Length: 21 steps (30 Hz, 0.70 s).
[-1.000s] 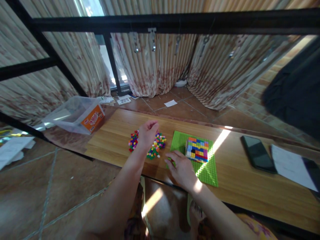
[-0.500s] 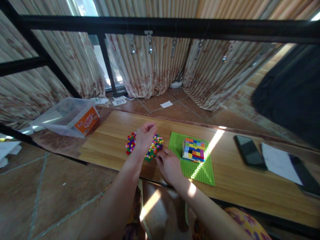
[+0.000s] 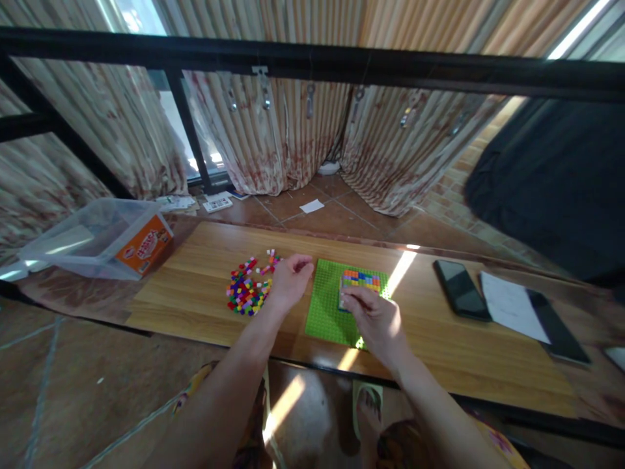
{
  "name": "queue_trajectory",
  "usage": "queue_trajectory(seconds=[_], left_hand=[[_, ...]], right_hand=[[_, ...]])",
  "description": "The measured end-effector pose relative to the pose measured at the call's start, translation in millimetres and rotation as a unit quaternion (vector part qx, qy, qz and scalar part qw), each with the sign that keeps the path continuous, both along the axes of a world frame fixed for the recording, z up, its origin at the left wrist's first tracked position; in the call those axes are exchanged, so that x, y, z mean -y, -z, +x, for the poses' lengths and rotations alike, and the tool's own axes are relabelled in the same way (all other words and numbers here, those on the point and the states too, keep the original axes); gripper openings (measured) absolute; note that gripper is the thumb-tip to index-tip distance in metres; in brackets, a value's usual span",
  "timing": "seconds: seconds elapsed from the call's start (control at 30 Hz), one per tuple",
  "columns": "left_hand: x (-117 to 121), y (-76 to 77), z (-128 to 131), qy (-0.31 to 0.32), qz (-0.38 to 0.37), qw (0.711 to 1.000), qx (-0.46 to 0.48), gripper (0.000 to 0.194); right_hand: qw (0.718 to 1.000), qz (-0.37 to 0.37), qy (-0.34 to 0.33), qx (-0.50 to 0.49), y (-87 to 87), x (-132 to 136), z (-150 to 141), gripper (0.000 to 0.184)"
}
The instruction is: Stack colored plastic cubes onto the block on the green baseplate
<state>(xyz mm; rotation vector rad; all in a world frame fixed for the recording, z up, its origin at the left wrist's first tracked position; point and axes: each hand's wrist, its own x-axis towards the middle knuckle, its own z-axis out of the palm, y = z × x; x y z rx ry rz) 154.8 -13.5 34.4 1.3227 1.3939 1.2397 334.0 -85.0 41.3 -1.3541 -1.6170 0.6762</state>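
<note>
A low stack of multicoloured building bricks (image 3: 362, 279) sits on a green studded baseplate (image 3: 323, 306). My right hand (image 3: 378, 319) is over the near left part of the stack, covering some of it, its thumb and fingertips pinched together. Whatever is in that pinch is too small to make out. Between the baseplate and a pile of small loose bricks (image 3: 243, 296), my left hand (image 3: 291, 281) hovers with its fingers curled and thumb drawn in. Its fingertips point toward the baseplate, and anything they hold is hidden.
Right of the baseplate, a dark phone (image 3: 461, 290) lies on the wooden table (image 3: 415, 326), beside a white sheet of paper (image 3: 510, 305) overlapping a dark flat device (image 3: 556, 326). At the left stands a clear plastic bin (image 3: 92, 244) with an orange label. A black rail (image 3: 342, 65) crosses beyond.
My right hand has moved from the loose bricks to the stack on the baseplate. My left hand has lifted off the pile's middle to its right side. The view has shifted rightward.
</note>
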Motion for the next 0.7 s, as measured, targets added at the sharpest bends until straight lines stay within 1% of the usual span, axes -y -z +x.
queue_trajectory(seconds=[0.13,0.23,0.37,0.6,0.7], left_hand=[[8.3,3.5,17.4,0.054,0.014,0.994,-0.091,0.020],[14.8,3.7,28.9,0.081,0.015,0.986,-0.143,0.021],[19.6,3.5,39.0,0.109,0.006,0.979,-0.171,0.022],[21.6,5.6,45.0,0.162,-0.005,0.973,-0.166,0.025],[21.4,7.2,45.9,0.169,-0.004,0.972,-0.165,0.026]], right_hand=[[0.997,-0.030,0.057,-0.041,0.5,-9.4,36.0,0.024],[0.996,-0.029,0.072,-0.033,5.3,-16.4,50.7,0.024],[0.997,-0.022,0.069,0.006,11.6,-20.6,53.2,0.021],[0.995,-0.027,0.090,-0.031,21.4,-23.3,50.0,0.017],[0.994,-0.036,0.093,-0.043,22.8,-25.1,50.0,0.017]])
